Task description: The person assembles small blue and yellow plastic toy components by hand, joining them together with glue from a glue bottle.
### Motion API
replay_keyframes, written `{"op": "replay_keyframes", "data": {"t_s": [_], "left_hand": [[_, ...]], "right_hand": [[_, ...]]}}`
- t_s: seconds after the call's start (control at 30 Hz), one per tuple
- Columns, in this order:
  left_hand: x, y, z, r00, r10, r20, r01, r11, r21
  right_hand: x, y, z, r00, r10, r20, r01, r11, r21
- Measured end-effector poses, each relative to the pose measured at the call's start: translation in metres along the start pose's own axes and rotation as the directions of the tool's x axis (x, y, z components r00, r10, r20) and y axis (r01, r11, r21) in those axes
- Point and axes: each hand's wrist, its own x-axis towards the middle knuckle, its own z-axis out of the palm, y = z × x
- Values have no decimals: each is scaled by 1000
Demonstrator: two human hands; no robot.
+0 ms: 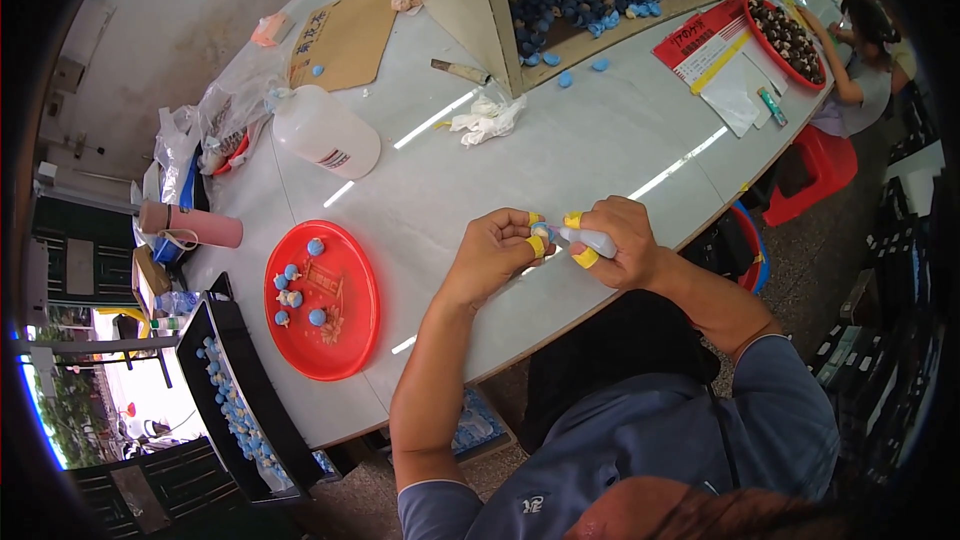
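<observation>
Over the front part of the table, my left hand (490, 258) pinches a small round blue piece (541, 230) between fingertips wrapped in yellow tape. My right hand (626, 240) is closed round a small whitish squeeze bottle (594, 240), also with yellow tape on its fingers. The bottle's nozzle points left and meets or nearly meets the blue piece; whether they touch I cannot tell. To the left, a round red plate (350, 345) carries several similar blue pieces, some with whitish parts.
A black tray (205, 395) of blue pieces sits at the left edge. Farther back are a white jug (325, 135), a pink tumbler (205, 227), crumpled tissue (487, 120) and a bin (490, 5) of blue pieces. A person sits far right beside a red basin (812, 75).
</observation>
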Motion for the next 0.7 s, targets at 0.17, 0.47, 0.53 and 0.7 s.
{"op": "replay_keyframes", "data": {"t_s": [0.17, 0.47, 0.53, 0.7], "left_hand": [[2, -3, -2, 1000, 2, -18, -2, 1000, -7], [1, 3, 2, 998, -25, -56, 23, 999, -37], [0, 2, 3, 998, -19, -67, 18, 1000, -21], [1, 0, 1, 999, -11, -38, 11, 1000, -23]], "right_hand": [[-1, 0, 3, 997, -68, -38, 66, 997, -33], [0, -5, 1, 997, -78, -7, 76, 992, -104], [-3, -4, 2, 997, -79, -8, 78, 992, -97], [-4, -1, 1, 997, -62, -44, 59, 996, -65]]}}
